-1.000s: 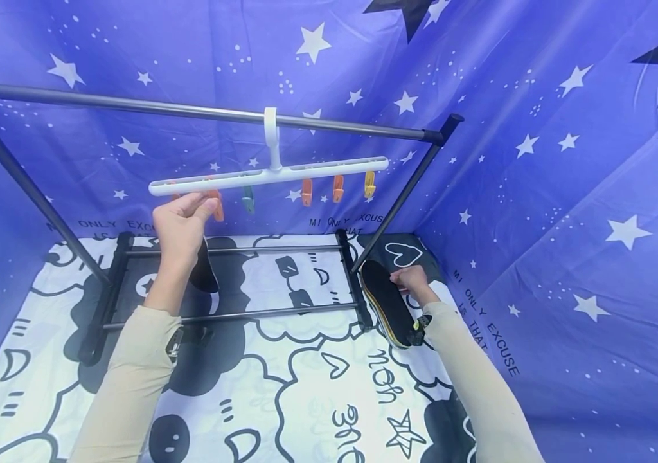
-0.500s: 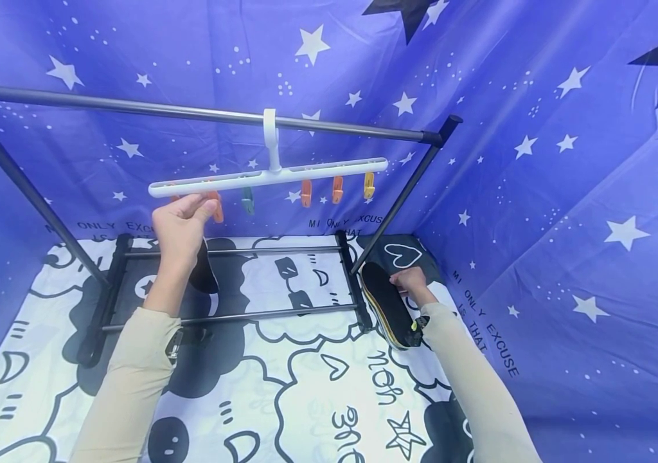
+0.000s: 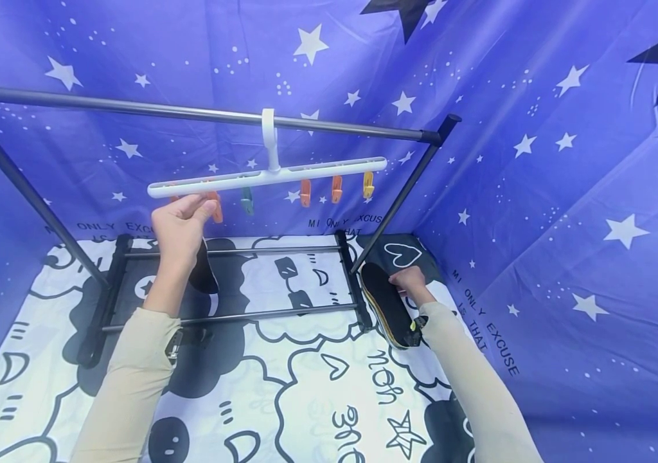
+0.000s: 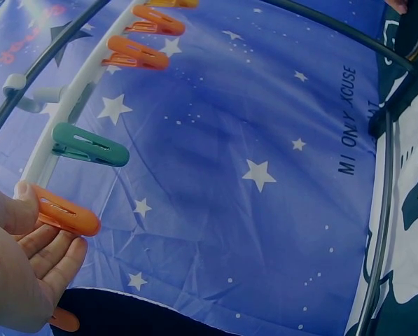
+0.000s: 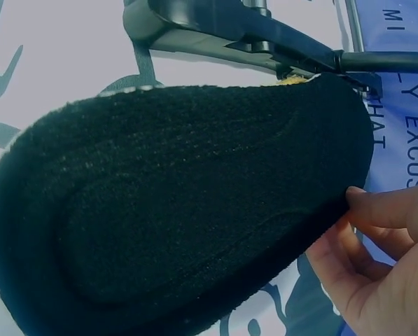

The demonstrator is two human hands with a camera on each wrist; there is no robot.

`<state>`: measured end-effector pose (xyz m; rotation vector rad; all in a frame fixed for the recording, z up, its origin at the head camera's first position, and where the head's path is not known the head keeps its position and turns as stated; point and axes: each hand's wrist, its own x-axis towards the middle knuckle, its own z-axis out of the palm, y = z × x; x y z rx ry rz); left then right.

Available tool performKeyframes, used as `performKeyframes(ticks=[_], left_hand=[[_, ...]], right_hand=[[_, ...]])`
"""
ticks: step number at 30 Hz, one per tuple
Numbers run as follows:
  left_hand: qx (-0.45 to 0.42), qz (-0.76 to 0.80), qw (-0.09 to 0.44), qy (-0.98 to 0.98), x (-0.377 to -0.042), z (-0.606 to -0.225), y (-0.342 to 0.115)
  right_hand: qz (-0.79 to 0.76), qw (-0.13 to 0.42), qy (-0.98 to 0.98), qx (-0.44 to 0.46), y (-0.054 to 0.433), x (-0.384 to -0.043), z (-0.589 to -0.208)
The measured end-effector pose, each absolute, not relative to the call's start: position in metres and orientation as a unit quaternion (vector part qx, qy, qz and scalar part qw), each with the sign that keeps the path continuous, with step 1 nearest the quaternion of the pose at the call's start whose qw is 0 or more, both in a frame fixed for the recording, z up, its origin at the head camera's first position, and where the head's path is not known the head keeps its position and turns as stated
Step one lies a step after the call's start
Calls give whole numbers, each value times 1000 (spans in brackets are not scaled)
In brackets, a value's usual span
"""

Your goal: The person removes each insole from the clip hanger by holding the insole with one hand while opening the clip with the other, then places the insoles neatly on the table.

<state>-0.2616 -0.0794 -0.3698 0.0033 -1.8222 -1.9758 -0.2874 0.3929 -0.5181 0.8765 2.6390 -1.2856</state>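
Note:
My left hand [image 3: 181,225] pinches an orange clip [image 4: 68,213] near the left end of a white hanger [image 3: 306,172]; thumb and fingers meet at the clip's top. Below this hand hangs a black insole [image 3: 204,273], its upper part hidden by the hand. Another orange clip [image 4: 65,320] shows beneath the palm in the left wrist view, beside the dark insole. My right hand [image 3: 412,283] pinches the side edge of a second black insole [image 5: 187,196], low at the right. A yellowish layer shows along that insole's far edge.
The hanger hooks over a dark metal rack bar [image 3: 190,110]. A green clip [image 3: 247,200], two orange clips and a yellow clip [image 3: 368,185] hang further right. The rack's base [image 3: 236,315] stands on a white-and-black patterned cloth [image 3: 306,399]; a blue starry curtain [image 3: 566,193] surrounds it.

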Motion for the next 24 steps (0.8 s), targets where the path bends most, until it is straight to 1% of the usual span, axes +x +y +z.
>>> performKeyframes(ticks=[9,24], left_hand=[[11,-715,219,-664,-260,-368,-78],[-5,-723,222,-654,-262,-370,-80]], right_hand=[[-384,39,884,262,394,-291,-520],[-292,30,926,236,388,-289,-519]])
